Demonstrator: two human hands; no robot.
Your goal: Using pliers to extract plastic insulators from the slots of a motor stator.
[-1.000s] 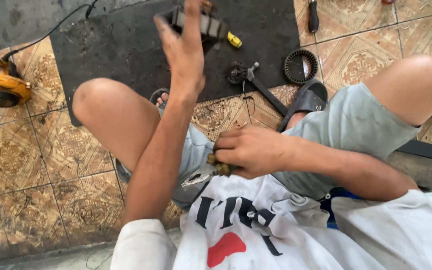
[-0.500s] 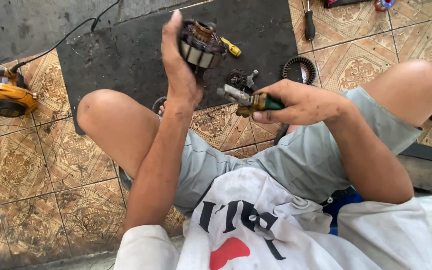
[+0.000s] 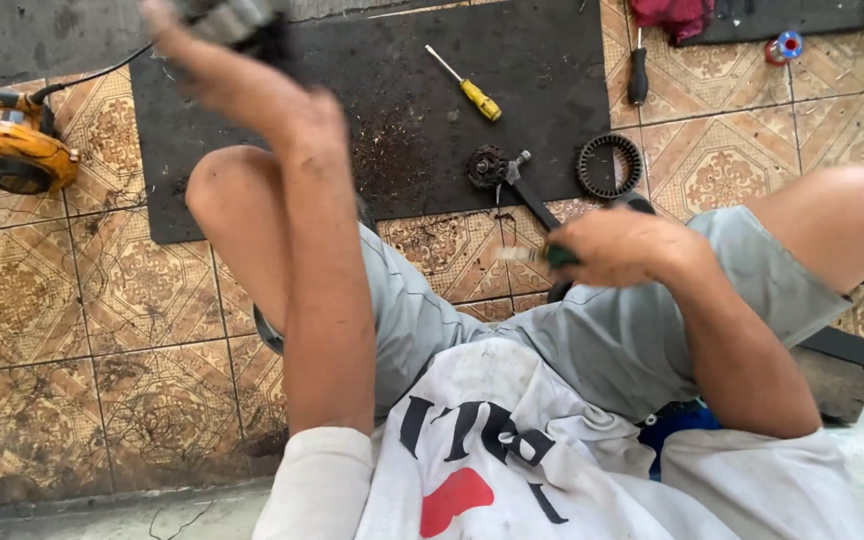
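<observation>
Right, only the head view to go on. Left hand (image 3: 207,55) was raised to the top edge of frame, clenched around a motor part (image 3: 237,18), a metal cylinder, blurred and half cropped, so I couldn't make out its windings or which end faced me. Right hand (image 3: 617,248) sat lower, above the lap, fist closed on a green-handled tool (image 3: 542,256); only a short pale tip showed left of the knuckles, too blurred to say what kind.

Handling call on the motor part: looked like solid metal, so likely heavy for its bulk and rigid. Any wire on it would be the fragile bit. I'd grip the outer body, as the left hand appeared to, not the ends.

On the floor beyond the knees: black rubber mat (image 3: 372,100) with a yellow-handled screwdriver (image 3: 467,88) lying on it, well apart from both hands. A round toothed part (image 3: 487,165) with a dark wrench (image 3: 527,190) touching it lay at the mat's near edge. Black ring (image 3: 609,165) was just beside those. Black-handled screwdriver (image 3: 637,72) lay on the tiles further right. Orange power tool (image 3: 7,150) sat at the far left, cable (image 3: 92,75) running up and away.
</observation>
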